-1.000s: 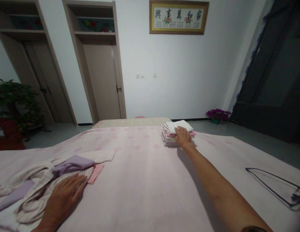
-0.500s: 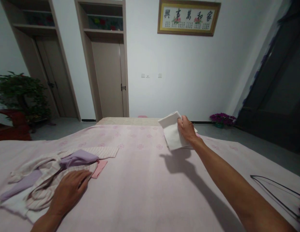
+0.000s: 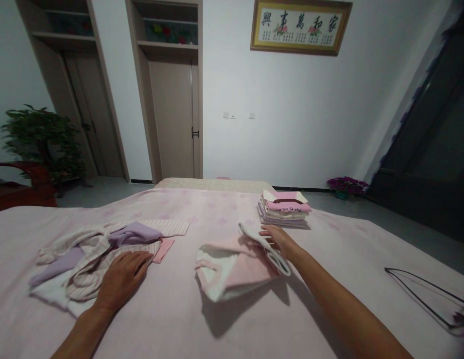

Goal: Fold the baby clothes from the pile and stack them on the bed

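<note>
My right hand point(image 3: 279, 240) grips a white and pink garment point(image 3: 232, 267) that hangs unfolding just above the pink bed sheet point(image 3: 217, 319) at mid-bed. Behind it, at the far side of the bed, sits a stack of folded clothes point(image 3: 284, 209) with a pink piece on top. My left hand point(image 3: 121, 276) lies flat with fingers spread on a loose heap of striped, lilac and white clothes point(image 3: 90, 254) at the left.
A black wire clothes hanger point(image 3: 426, 296) lies on the bed at the right edge. Beyond the bed are two doors, a potted plant point(image 3: 43, 137) at the left, a framed picture on the wall and purple flowers point(image 3: 346, 185) on the floor.
My right hand lifted the white garment off the folded stack and carried it toward me to mid-bed, where it is falling open. The left hand stayed on the heap.
</note>
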The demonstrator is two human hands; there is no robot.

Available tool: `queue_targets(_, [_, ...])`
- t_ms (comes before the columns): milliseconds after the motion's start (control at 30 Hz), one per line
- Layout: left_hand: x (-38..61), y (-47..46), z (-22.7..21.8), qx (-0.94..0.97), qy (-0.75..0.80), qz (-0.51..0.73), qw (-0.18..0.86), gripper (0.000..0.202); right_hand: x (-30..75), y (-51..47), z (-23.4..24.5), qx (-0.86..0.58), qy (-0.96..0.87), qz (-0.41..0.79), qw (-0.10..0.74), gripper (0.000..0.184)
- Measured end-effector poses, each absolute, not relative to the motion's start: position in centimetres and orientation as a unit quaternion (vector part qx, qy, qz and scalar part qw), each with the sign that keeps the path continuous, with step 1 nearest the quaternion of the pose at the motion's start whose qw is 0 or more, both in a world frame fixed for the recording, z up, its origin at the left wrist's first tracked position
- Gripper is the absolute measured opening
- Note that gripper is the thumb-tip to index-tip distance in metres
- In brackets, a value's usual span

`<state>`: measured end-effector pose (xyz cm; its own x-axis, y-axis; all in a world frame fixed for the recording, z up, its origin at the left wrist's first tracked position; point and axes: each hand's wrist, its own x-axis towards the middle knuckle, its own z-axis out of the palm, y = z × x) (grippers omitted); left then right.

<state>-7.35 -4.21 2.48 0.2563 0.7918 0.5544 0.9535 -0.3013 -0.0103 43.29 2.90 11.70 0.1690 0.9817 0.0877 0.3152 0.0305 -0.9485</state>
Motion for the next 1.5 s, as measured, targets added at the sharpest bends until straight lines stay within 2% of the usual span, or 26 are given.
queue_targets(133, [-7.3,-4.2,2.4,-0.777,-0.562,-0.226,0.170,0.031,44.1,-0.1,9.1,-0.582,-0.604,0.370,0.399,0.033])
queue_targets(200, [-7.2,-4.1,2.3,-0.778,-0.563,-0.221,0.172,0.031,43.8,-1.7,8.8,-0.557,-0.688,0.315,0.343,0.039])
queue_targets(300, [-7.1,-4.2,2.2,-0.777,-0.565,-0.215,0.177,0.031,42.3,-4.1,8.4,-0.552,-0.781,0.178,0.232,0.058])
queue_targets(367, [-6.9,-4.2,2.2,-0.777,-0.565,-0.213,0.179,0.032,41.3,-5.1,7.8,-0.556,-0.806,0.102,0.175,0.055])
queue_targets(433, [-6.9,-4.3,2.3,-0.776,-0.567,-0.210,0.180,0.032,40.6,-5.3,7.1,-0.572,-0.803,0.051,0.160,0.042])
queue_targets(533, [-6.9,-4.3,2.3,-0.777,-0.567,-0.206,0.179,0.033,41.0,-4.1,6.4,-0.607,-0.766,0.039,0.208,0.028])
queue_targets(633, [-7.0,-4.3,2.1,-0.778,-0.567,-0.205,0.178,0.032,43.4,-1.8,5.9,-0.635,-0.678,0.132,0.346,0.022])
queue_targets(733, [-7.1,-4.2,1.9,-0.776,-0.569,-0.203,0.181,0.032,46.9,0.1,5.0,-0.647,-0.503,0.234,0.523,0.029])
queue_targets(767, [-7.1,-4.2,1.8,-0.777,-0.568,-0.203,0.181,0.032,48.1,0.5,4.5,-0.654,-0.473,0.236,0.541,0.036])
queue_targets(900, [-6.5,-4.1,1.6,-0.748,-0.585,-0.250,0.191,0.034,51.0,0.8,2.8,-0.667,-0.419,0.212,0.578,0.055])
queue_targets(1033, [-3.7,-4.1,1.5,-0.748,-0.561,-0.313,0.164,0.037,50.7,0.4,2.2,-0.643,-0.462,0.178,0.584,0.051])
queue_targets(1133, [0.2,-3.7,1.4,-0.789,-0.510,-0.328,0.100,0.034,49.8,0.0,2.4,-0.619,-0.546,0.178,0.536,0.045])
queue_targets(1267, [6.4,-2.3,2.0,-0.806,-0.491,-0.329,0.018,0.033,49.1,-0.6,2.9,-0.600,-0.604,0.207,0.482,0.047])
queue_targets(1400, [11.6,-0.6,3.2,-0.812,-0.496,-0.303,-0.048,0.036,49.0,-1.0,3.3,-0.569,-0.604,0.211,0.517,0.047])
queue_targets(1500, [13.9,0.2,4.3,-0.780,-0.520,-0.307,-0.164,0.017,49.3,-0.9,3.2,-0.553,-0.559,0.248,0.566,0.049])
